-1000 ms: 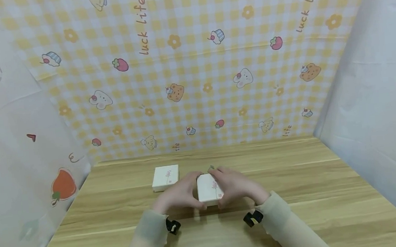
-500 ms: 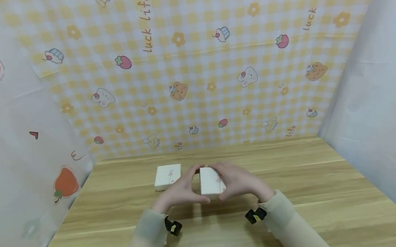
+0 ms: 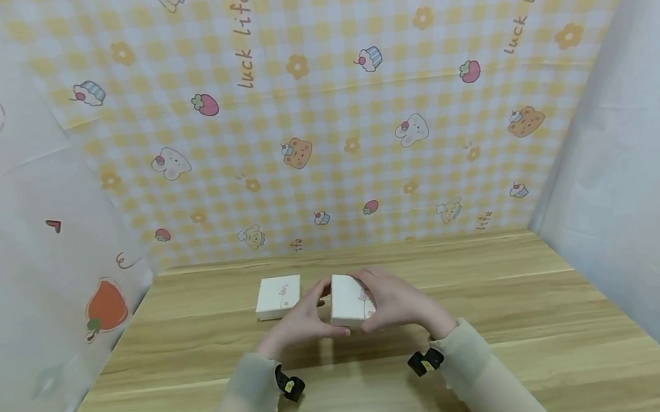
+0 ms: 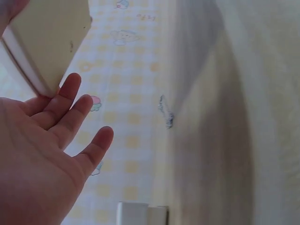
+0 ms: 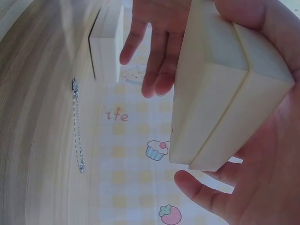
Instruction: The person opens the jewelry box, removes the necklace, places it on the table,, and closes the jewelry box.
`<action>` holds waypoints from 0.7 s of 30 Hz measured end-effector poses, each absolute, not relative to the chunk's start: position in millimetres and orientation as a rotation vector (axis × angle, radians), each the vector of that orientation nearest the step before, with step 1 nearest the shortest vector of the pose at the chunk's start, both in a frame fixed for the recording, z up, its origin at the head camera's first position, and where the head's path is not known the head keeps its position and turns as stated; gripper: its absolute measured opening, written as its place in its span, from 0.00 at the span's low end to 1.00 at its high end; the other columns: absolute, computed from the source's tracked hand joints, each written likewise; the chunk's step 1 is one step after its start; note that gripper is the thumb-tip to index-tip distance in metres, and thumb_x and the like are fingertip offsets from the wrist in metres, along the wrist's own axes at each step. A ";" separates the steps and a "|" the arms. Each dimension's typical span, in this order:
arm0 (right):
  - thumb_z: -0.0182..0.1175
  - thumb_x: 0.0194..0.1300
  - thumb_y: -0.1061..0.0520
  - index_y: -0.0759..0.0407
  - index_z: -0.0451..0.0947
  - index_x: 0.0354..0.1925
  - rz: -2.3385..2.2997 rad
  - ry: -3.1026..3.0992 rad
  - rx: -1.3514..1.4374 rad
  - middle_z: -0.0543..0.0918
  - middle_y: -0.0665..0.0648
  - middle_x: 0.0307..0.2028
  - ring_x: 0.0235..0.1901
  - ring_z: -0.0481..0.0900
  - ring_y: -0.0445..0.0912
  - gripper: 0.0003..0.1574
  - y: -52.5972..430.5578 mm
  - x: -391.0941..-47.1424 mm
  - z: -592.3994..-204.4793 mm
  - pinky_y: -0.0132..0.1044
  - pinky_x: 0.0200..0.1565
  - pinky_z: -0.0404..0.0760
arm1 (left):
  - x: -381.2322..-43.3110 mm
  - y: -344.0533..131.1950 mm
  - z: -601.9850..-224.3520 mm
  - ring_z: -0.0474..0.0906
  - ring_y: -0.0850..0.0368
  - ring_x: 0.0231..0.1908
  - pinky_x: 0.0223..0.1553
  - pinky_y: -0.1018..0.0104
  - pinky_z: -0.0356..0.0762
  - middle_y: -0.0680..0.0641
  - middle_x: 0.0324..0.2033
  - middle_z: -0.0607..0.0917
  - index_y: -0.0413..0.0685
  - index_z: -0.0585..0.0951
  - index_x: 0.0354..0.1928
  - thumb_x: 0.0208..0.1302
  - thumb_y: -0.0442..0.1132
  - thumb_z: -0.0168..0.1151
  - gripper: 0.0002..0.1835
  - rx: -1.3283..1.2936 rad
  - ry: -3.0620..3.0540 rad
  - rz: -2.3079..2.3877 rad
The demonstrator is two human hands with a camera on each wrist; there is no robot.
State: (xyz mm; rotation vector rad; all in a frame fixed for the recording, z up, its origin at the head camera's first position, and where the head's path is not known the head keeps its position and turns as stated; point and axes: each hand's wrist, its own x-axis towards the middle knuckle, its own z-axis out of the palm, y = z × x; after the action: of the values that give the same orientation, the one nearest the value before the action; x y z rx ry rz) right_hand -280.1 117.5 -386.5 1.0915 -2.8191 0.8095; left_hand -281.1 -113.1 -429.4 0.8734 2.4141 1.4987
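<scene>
At twelve o'clock, our held box has tilted further, seemingly mid-lift off the worktop; our right grip clasps it, our left grip spread loosely at nine.

Held box partly behind right grip

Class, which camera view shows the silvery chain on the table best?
The right wrist view: the silvery chain shows lengthwise, both strands visible. The left wrist view shows it shorter and blurrier; in the head view I cannot make it out.
</scene>
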 end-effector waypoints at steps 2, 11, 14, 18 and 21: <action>0.75 0.38 0.49 0.62 0.63 0.68 0.808 -2.819 1.087 0.74 0.54 0.52 0.41 0.70 0.43 0.59 117.7 -280.3 -387.0 0.38 0.39 0.74 | -281.4 -112.7 -432.1 0.61 0.41 0.65 0.63 0.41 0.59 0.44 0.67 0.66 0.50 0.56 0.73 0.47 0.46 0.78 0.53 0.865 2.407 1.521; 0.75 0.39 0.48 0.61 0.64 0.67 0.793 -2.803 1.102 0.75 0.53 0.51 0.40 0.71 0.43 0.58 116.6 -280.8 -386.5 0.38 0.39 0.74 | -282.2 -112.4 -438.6 0.63 0.42 0.64 0.63 0.41 0.59 0.45 0.64 0.69 0.50 0.61 0.69 0.46 0.46 0.78 0.49 0.898 2.464 1.513; 0.75 0.39 0.48 0.61 0.64 0.67 0.794 -2.800 1.109 0.74 0.53 0.51 0.40 0.70 0.43 0.58 116.6 -281.2 -386.2 0.38 0.39 0.74 | -281.6 -112.1 -438.5 0.62 0.43 0.65 0.64 0.41 0.58 0.47 0.64 0.70 0.50 0.63 0.67 0.46 0.47 0.78 0.47 0.889 2.473 1.511; 0.74 0.39 0.48 0.60 0.64 0.67 0.793 -2.802 1.106 0.74 0.53 0.51 0.40 0.70 0.43 0.58 117.1 -281.4 -386.2 0.38 0.39 0.74 | -281.0 -111.5 -437.9 0.61 0.43 0.66 0.64 0.41 0.58 0.48 0.63 0.70 0.50 0.63 0.67 0.47 0.47 0.78 0.46 0.886 2.469 1.512; 0.74 0.39 0.49 0.59 0.64 0.67 0.793 -2.805 1.102 0.74 0.53 0.52 0.40 0.70 0.43 0.58 117.6 -281.3 -386.2 0.38 0.39 0.74 | -280.6 -111.0 -437.2 0.60 0.44 0.66 0.65 0.41 0.57 0.49 0.63 0.70 0.50 0.63 0.68 0.47 0.47 0.78 0.47 0.882 2.459 1.509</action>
State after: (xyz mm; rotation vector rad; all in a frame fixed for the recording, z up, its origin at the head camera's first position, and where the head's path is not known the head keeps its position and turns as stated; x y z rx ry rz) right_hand -281.3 117.6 -386.2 1.1022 -2.8055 0.7931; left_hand -280.6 -111.0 -437.2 0.8820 2.4592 1.5094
